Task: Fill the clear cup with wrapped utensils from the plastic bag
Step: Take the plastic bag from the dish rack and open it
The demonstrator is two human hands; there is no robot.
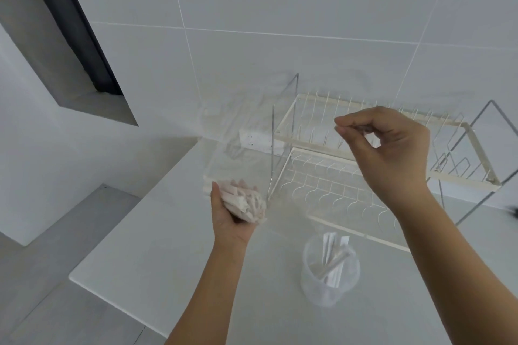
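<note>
A clear plastic bag [238,148] hangs stretched between my two hands above the white counter. My left hand [232,213] cups the bag's bottom from below, gripping a bundle of white wrapped utensils [246,202] through the plastic. My right hand [392,148] is raised higher, and its thumb and forefinger pinch the bag's upper edge. A clear cup [329,272] stands on the counter below my right forearm. Several wrapped utensils [335,255] lean inside it.
A white wire dish rack [364,190] with two tiers stands behind the cup against the tiled wall. A white power strip [256,140] lies beside the rack. The counter's left edge [117,232] drops to a grey floor.
</note>
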